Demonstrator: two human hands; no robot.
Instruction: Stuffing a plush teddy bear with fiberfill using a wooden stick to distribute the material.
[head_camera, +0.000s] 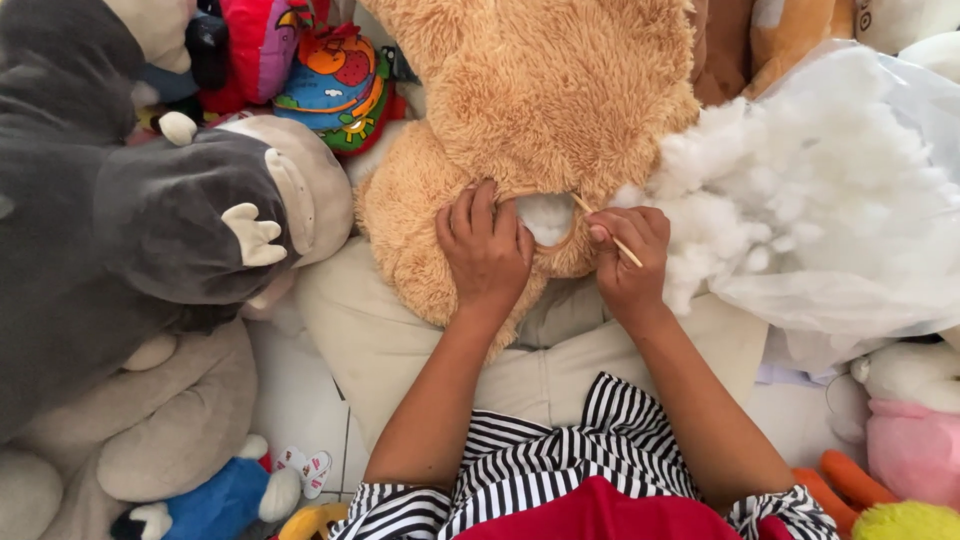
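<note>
Your left hand (487, 250) presses flat, fingers spread, on the tan teddy bear (520, 110) beside its open seam (546, 217); your right hand (628, 258) pinches a thin stick (610, 232) poking into it.

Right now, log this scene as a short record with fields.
Left hand: pressed on the tan bear, fingers at the edge of the opening
Right hand: pinching a thin stick, its tip at the opening
Opening: white stuffing shows inside
Right of bear: stuffing pile in a clear bag
Left of bear: grey plush
Bear rests on: the person's lap, beige trousers
Lower right: pink plush
</note>
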